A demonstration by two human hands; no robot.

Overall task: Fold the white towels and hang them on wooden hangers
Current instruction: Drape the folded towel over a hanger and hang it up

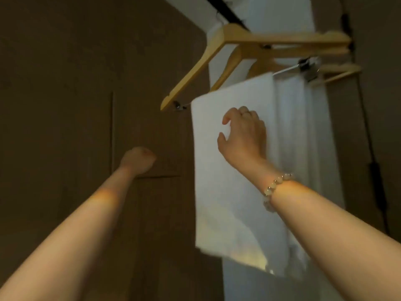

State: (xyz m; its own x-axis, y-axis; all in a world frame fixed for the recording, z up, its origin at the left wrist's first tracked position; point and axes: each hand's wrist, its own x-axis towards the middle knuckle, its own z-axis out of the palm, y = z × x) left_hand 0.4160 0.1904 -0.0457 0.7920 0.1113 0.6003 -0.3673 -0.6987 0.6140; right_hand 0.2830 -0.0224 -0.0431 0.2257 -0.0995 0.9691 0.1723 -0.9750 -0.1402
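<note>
A folded white towel (219, 177) hangs over the bar of the nearest wooden hanger (195, 70), which hangs from a black rail (225, 11) at the top. My right hand (243, 133) is against the towel's upper part, fingers curled and apart, holding nothing; whether it touches the cloth is unclear. My left hand (137, 159) is out in front of the brown wall to the left of the towel, fingers closed into a loose fist with nothing in them. Behind the first towel a second white towel (293, 127) hangs on another wooden hanger (338, 72).
A dark brown panelled wall (65, 105) fills the left side. A white wall strip (282, 11) runs behind the hangers. A black cable (373, 166) runs down the right side. Metal clips (308, 66) sit on the rear hanger bar.
</note>
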